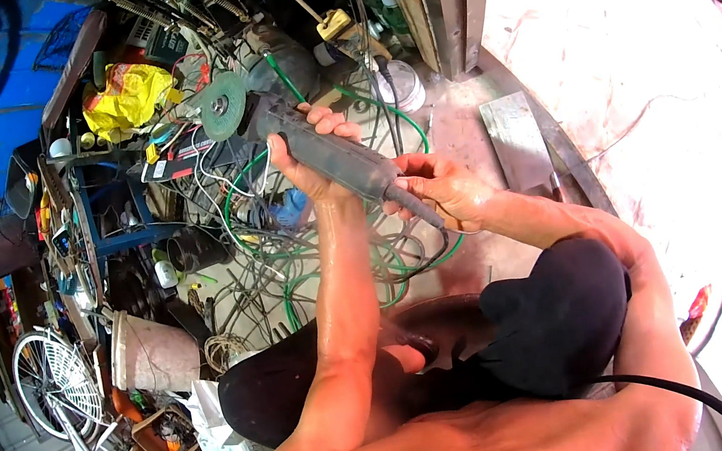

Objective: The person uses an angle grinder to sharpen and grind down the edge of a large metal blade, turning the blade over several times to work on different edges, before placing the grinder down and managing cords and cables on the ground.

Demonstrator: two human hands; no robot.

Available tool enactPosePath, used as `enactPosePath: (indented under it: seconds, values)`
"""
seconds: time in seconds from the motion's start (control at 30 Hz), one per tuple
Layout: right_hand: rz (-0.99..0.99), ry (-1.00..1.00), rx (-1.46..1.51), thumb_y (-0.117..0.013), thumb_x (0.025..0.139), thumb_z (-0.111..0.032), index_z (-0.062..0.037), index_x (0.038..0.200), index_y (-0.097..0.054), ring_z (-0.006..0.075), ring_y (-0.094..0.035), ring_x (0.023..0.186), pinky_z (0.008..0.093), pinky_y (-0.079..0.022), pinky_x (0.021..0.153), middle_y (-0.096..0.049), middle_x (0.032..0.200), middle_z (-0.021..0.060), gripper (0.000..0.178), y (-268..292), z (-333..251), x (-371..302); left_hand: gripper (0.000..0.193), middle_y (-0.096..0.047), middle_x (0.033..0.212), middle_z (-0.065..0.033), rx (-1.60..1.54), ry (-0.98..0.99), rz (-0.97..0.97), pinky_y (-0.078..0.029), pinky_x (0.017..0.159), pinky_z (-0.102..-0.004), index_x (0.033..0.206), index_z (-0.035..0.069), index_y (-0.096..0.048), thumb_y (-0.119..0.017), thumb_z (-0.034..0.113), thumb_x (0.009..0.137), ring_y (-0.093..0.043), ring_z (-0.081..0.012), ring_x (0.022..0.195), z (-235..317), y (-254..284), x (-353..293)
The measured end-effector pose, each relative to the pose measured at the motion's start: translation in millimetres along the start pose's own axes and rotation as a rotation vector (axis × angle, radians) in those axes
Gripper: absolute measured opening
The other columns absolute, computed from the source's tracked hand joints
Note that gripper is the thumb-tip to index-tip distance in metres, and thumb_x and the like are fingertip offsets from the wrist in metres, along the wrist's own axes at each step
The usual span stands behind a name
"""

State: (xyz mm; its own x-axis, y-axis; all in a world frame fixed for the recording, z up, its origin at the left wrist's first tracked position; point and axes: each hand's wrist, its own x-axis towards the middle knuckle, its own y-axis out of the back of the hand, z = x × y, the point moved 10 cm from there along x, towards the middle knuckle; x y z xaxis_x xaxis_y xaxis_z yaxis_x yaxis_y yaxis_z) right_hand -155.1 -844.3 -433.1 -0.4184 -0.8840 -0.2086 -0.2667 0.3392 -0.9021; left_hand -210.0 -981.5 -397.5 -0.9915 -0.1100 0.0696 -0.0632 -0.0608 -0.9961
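Angle grinder (338,159) steadied in a two-handed hold

The left grip (310,177) wraps the grinder's body behind its green disc (225,111); the right grip (451,194) pinches the rear end, beside the power cord (420,210). The step in hand looks like handling the tool; moving it calls for a firm hold, with fingers and cord clear of the disc. Beyond, coiled cables (331,274) cover the floor, near a bucket (154,354).
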Motion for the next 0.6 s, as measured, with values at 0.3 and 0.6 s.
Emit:
enactPosePath:
  seconds: [0.3, 0.6]
  values:
    - [-0.010, -0.080, 0.154, -0.065, 0.101, -0.005, -0.0006, 0.137, -0.058, 0.0225, -0.074, 0.102, 0.0374, -0.062, 0.091, -0.071, 0.119, 0.0140, 0.036, -0.8, 10.0, -5.2, 0.062, -0.058, 0.104, -0.0022, -0.008, 0.002, 0.004, -0.051, 0.089, -0.0346, 0.126, 0.007, -0.056, -0.084, 0.043, 0.084, -0.060, -0.0160, 0.093, 1.5, 3.0, -4.2]
    - [-0.059, -0.166, 0.008, -0.071, 0.100, -0.012, -0.0056, 0.131, -0.063, 0.0143, -0.070, 0.096, 0.0310, -0.058, 0.085, -0.071, 0.112, 0.0029, 0.033, 4.5, 14.7, -24.0, 0.062, -0.055, 0.112, -0.0045, 0.020, 0.093, -0.064, -0.048, 0.092, -0.0384, 0.131, 0.004, -0.055, -0.078, 0.046, 0.091, -0.056, -0.0188, 0.098, -24.8, -11.2, -3.1]
